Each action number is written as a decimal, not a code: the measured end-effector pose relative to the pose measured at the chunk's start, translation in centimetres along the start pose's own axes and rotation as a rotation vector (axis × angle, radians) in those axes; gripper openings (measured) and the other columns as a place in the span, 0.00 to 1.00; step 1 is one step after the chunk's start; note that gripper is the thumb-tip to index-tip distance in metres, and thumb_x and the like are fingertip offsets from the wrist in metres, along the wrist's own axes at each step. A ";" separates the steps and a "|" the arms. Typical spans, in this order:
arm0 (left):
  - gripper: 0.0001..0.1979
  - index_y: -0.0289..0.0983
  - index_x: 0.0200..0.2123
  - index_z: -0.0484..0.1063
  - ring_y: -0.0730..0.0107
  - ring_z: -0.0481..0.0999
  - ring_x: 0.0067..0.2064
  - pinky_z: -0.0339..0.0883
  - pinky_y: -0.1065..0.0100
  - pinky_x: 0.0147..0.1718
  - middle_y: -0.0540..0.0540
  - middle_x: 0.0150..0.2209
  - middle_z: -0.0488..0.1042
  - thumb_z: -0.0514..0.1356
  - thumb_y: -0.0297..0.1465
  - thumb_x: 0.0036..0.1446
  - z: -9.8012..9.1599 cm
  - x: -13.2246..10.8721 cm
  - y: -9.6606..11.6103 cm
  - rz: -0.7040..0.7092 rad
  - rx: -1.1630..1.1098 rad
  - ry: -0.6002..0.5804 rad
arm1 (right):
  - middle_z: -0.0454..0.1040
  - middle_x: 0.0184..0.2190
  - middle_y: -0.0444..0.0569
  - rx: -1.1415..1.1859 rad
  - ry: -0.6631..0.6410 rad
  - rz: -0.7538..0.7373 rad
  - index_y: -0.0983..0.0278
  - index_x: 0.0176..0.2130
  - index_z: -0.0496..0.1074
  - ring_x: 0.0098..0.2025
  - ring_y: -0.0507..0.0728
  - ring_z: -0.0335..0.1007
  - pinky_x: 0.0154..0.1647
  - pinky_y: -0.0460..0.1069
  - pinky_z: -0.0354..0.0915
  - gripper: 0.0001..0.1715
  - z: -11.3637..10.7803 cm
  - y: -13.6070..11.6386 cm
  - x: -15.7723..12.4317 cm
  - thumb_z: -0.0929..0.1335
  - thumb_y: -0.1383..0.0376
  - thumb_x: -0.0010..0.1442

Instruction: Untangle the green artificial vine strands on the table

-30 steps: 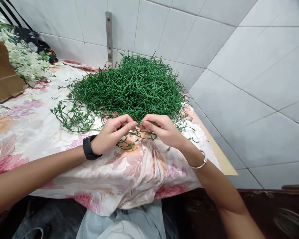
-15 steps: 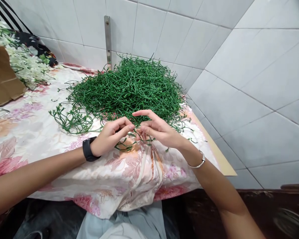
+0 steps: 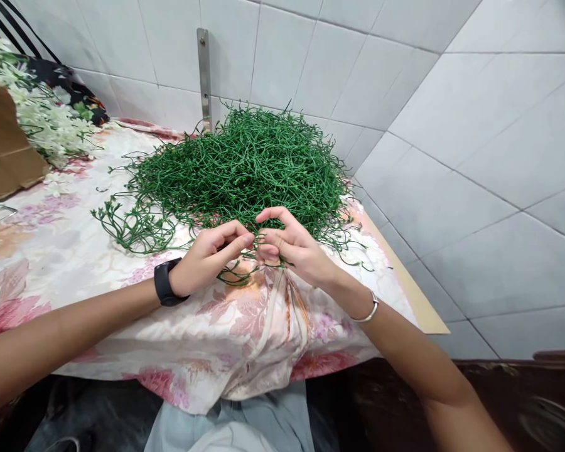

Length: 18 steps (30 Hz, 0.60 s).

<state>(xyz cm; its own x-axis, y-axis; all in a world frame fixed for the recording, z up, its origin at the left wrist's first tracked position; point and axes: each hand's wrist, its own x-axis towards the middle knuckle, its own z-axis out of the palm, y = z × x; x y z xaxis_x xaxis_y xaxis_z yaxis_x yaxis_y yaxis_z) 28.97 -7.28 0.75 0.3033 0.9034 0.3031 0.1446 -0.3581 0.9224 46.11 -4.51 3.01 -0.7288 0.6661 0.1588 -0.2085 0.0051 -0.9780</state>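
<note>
A big heap of thin green plastic stems lies on a table under a flowered cloth. My left hand, with a black watch on its wrist, pinches a green stem at the heap's near edge. My right hand, with a silver bangle on its wrist, meets it fingertip to fingertip; its lower fingers curl round the same stems while the forefinger arches above. A loose green sprig spreads out to the left of my left hand.
White artificial flowers and a brown cardboard box stand at the far left. Tiled walls close in behind and on the right. A metal strip runs up the back wall. The table edge shows bare at the right.
My right hand's forefinger lifted off the stems, then curled back toward my left fingertips, and the hand shifted slightly left. My left hand kept its pinch in place.
</note>
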 end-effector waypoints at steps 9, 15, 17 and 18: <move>0.11 0.34 0.30 0.66 0.81 0.55 0.22 0.49 0.75 0.20 0.53 0.21 0.60 0.51 0.35 0.58 0.6 0.0 0.1 0.037 -0.105 0.020 | 0.50 0.19 0.36 0.243 0.179 -0.082 0.61 0.34 0.52 0.21 0.44 0.50 0.24 0.40 0.54 0.11 0.9 -0.2 0.2 0.61 0.73 0.56; 0.11 0.35 0.28 0.65 0.80 0.56 0.21 0.49 0.75 0.19 0.53 0.20 0.58 0.52 0.36 0.57 1.0 0.2 0.0 0.043 -0.126 0.052 | 0.50 0.19 0.36 0.213 0.250 -0.127 0.61 0.30 0.49 0.21 0.44 0.49 0.24 0.41 0.54 0.14 1.0 -0.4 0.4 0.62 0.73 0.54; 0.12 0.35 0.28 0.65 0.79 0.56 0.21 0.50 0.74 0.19 0.53 0.20 0.59 0.51 0.37 0.57 1.1 0.3 0.1 0.053 -0.090 0.075 | 0.49 0.19 0.36 0.201 0.273 -0.120 0.61 0.29 0.48 0.20 0.44 0.48 0.25 0.41 0.54 0.16 1.5 -0.3 0.6 0.63 0.74 0.51; 0.12 0.35 0.28 0.65 0.79 0.56 0.21 0.50 0.74 0.19 0.52 0.20 0.59 0.51 0.37 0.58 1.1 0.2 0.1 0.068 -0.059 0.088 | 0.49 0.20 0.36 0.192 0.287 -0.113 0.61 0.29 0.48 0.20 0.44 0.47 0.25 0.42 0.54 0.16 1.6 -0.2 0.6 0.63 0.74 0.50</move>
<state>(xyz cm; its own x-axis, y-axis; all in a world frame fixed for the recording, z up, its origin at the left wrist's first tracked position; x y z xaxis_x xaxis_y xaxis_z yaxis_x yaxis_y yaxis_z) 30.09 -7.34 0.63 0.2261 0.8956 0.3830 0.0696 -0.4071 0.9107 44.62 -5.33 3.49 -0.4873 0.8516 0.1931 -0.4156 -0.0316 -0.9090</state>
